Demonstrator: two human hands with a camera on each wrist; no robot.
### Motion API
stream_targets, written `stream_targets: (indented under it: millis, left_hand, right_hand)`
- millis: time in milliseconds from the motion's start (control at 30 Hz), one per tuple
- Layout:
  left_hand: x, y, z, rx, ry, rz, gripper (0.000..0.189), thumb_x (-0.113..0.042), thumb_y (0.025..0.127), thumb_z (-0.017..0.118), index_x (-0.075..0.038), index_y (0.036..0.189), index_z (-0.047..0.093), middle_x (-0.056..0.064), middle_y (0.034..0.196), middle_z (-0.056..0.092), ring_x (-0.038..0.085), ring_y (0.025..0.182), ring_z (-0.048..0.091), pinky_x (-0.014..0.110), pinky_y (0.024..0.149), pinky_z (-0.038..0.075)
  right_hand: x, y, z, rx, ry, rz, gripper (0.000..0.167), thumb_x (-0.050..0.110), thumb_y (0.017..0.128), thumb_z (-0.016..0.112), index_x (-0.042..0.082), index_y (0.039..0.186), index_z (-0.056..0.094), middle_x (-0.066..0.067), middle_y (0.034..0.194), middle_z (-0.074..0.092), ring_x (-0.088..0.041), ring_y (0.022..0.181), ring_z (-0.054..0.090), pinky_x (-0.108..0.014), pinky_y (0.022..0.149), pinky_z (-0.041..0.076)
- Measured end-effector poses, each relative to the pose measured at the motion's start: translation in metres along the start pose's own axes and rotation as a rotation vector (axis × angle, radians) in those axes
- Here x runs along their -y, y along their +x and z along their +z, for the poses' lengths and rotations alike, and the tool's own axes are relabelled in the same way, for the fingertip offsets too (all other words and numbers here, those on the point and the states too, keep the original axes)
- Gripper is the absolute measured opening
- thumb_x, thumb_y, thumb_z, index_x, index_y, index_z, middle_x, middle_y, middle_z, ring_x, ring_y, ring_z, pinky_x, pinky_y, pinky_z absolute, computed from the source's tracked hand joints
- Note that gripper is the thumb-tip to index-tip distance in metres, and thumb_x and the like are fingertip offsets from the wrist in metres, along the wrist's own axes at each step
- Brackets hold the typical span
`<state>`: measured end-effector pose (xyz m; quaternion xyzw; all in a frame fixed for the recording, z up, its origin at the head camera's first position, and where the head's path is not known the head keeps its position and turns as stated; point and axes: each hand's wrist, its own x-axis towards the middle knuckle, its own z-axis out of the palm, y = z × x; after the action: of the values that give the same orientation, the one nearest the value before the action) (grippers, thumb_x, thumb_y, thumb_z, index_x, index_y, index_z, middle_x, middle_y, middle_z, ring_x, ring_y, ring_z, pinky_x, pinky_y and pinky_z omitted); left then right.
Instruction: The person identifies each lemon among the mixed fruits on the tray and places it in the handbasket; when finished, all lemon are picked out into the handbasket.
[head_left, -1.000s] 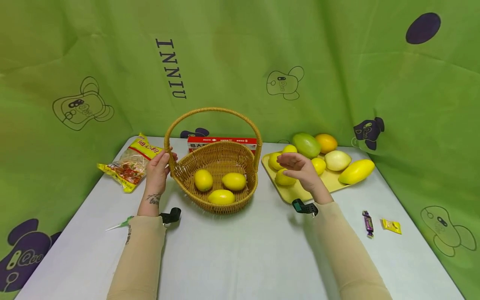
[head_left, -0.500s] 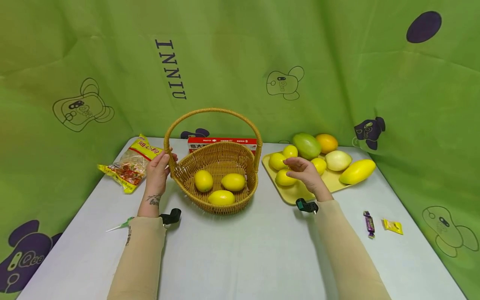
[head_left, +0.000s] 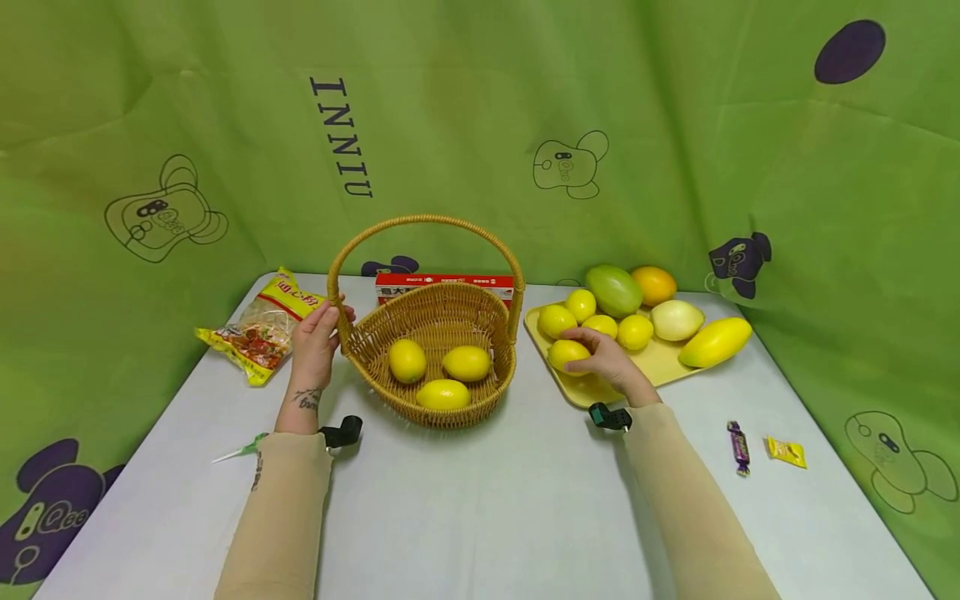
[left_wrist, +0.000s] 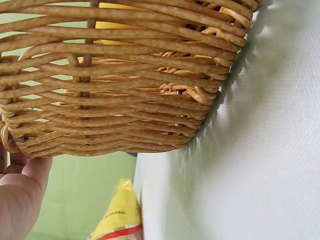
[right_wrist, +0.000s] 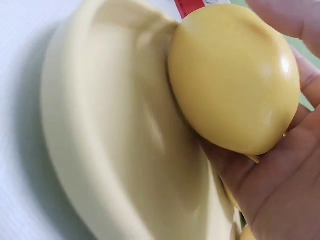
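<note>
A wicker basket (head_left: 431, 312) with a tall arched handle stands at the middle of the table, with three lemons (head_left: 442, 395) inside. My left hand (head_left: 313, 342) pinches the left foot of its handle, and the left wrist view shows the woven side (left_wrist: 115, 105) up close. On the right, my right hand (head_left: 611, 365) grips the front-left lemon (head_left: 566, 357) on the yellow tray (head_left: 588, 390), thumb and fingers at its sides. The right wrist view has that lemon (right_wrist: 235, 80) against the hand, low over the tray.
Several lemons (head_left: 600, 327), a green mango (head_left: 613, 290), an orange fruit (head_left: 653, 286) and a long yellow fruit (head_left: 716, 342) lie on or by the tray. A red box (head_left: 450, 281) stands behind the basket, a food bag (head_left: 262, 329) left. Two candies (head_left: 738, 448) lie front right.
My right hand has come down from above the tray's lemons and closed round the front-left one. The left hand and the basket stay as they were.
</note>
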<state>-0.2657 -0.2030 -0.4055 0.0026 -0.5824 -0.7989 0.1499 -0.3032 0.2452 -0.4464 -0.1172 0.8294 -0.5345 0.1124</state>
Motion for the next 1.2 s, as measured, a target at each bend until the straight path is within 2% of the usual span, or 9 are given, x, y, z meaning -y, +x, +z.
stream_targets:
  millis: [133, 267, 433, 533, 600, 800, 967, 1100, 1200]
  left_hand:
    - [0.0, 0.0, 0.0, 0.005, 0.0, 0.01, 0.041, -0.023, 0.092, 0.057, 0.002, 0.125, 0.056, -0.001, 0.088, 0.067, 0.012, 0.091, 0.061, 0.021, 0.077, 0.052]
    - [0.0, -0.001, 0.0, 0.005, -0.003, 0.008, 0.036, -0.023, 0.092, 0.058, -0.003, 0.122, 0.059, -0.001, 0.088, 0.067, 0.012, 0.091, 0.061, 0.021, 0.077, 0.052]
    - [0.001, 0.0, 0.0, 0.002, 0.013, 0.007, 0.04, -0.023, 0.092, 0.057, 0.0, 0.124, 0.057, 0.0, 0.089, 0.065, 0.013, 0.091, 0.059, 0.021, 0.074, 0.051]
    - [0.001, 0.001, 0.0, 0.001, 0.016, 0.007, 0.04, -0.023, 0.092, 0.057, 0.001, 0.124, 0.056, 0.0, 0.088, 0.065, 0.013, 0.091, 0.059, 0.021, 0.074, 0.051]
    - [0.001, 0.001, 0.0, 0.004, 0.012, 0.01, 0.04, -0.023, 0.092, 0.057, 0.001, 0.125, 0.056, 0.0, 0.089, 0.065, 0.013, 0.091, 0.059, 0.021, 0.074, 0.052]
    - [0.001, 0.0, 0.0, 0.01, 0.013, 0.032, 0.042, -0.022, 0.093, 0.056, 0.004, 0.126, 0.054, -0.001, 0.087, 0.066, 0.012, 0.09, 0.06, 0.022, 0.076, 0.051]
    - [0.0, 0.0, 0.001, 0.007, 0.016, 0.041, 0.045, -0.021, 0.093, 0.055, 0.008, 0.127, 0.05, -0.002, 0.086, 0.067, 0.012, 0.088, 0.06, 0.023, 0.075, 0.051]
    - [0.001, 0.0, 0.0, 0.003, 0.023, 0.036, 0.047, -0.021, 0.094, 0.055, 0.01, 0.128, 0.048, -0.003, 0.085, 0.067, 0.012, 0.088, 0.06, 0.022, 0.074, 0.051]
    - [0.001, 0.0, 0.0, 0.003, 0.03, 0.029, 0.048, -0.022, 0.093, 0.055, 0.009, 0.128, 0.048, -0.003, 0.086, 0.066, 0.012, 0.089, 0.06, 0.022, 0.074, 0.051]
  right_hand:
    - [0.0, -0.001, 0.001, 0.005, -0.023, 0.026, 0.058, 0.005, 0.076, 0.073, 0.001, 0.128, 0.049, -0.019, 0.135, 0.045, -0.032, 0.12, 0.041, -0.045, 0.104, 0.03]
    - [0.001, -0.005, -0.001, -0.01, -0.005, 0.037, 0.056, 0.006, 0.077, 0.072, 0.002, 0.129, 0.049, -0.018, 0.136, 0.045, -0.031, 0.121, 0.04, -0.044, 0.105, 0.029]
    - [0.009, -0.016, -0.008, -0.058, 0.103, 0.005, 0.055, 0.002, 0.079, 0.069, -0.003, 0.129, 0.047, -0.013, 0.13, 0.048, -0.021, 0.112, 0.044, -0.026, 0.096, 0.037]
    - [0.016, -0.023, -0.011, -0.076, 0.175, -0.058, 0.052, -0.001, 0.079, 0.067, -0.006, 0.127, 0.047, -0.001, 0.12, 0.053, -0.012, 0.104, 0.048, -0.016, 0.087, 0.043]
    - [0.022, -0.027, -0.011, -0.071, 0.225, -0.11, 0.048, -0.004, 0.079, 0.065, -0.004, 0.124, 0.049, 0.007, 0.114, 0.056, -0.008, 0.102, 0.05, -0.014, 0.084, 0.045]
    - [0.042, -0.036, -0.001, 0.017, 0.347, -0.272, 0.043, -0.013, 0.079, 0.059, 0.007, 0.117, 0.056, 0.009, 0.114, 0.059, -0.008, 0.105, 0.052, -0.017, 0.085, 0.046]
    - [0.061, -0.034, 0.022, 0.127, 0.391, -0.375, 0.045, -0.014, 0.077, 0.058, 0.007, 0.117, 0.058, 0.004, 0.118, 0.06, -0.01, 0.109, 0.054, -0.021, 0.087, 0.046]
    - [0.072, -0.028, 0.043, 0.206, 0.388, -0.418, 0.043, -0.006, 0.078, 0.063, 0.003, 0.119, 0.057, -0.002, 0.122, 0.059, -0.013, 0.108, 0.054, -0.024, 0.085, 0.047]
    - [0.082, -0.023, 0.06, 0.251, 0.373, -0.394, 0.045, 0.002, 0.078, 0.069, -0.001, 0.121, 0.054, -0.013, 0.126, 0.055, -0.015, 0.106, 0.054, -0.025, 0.086, 0.047]
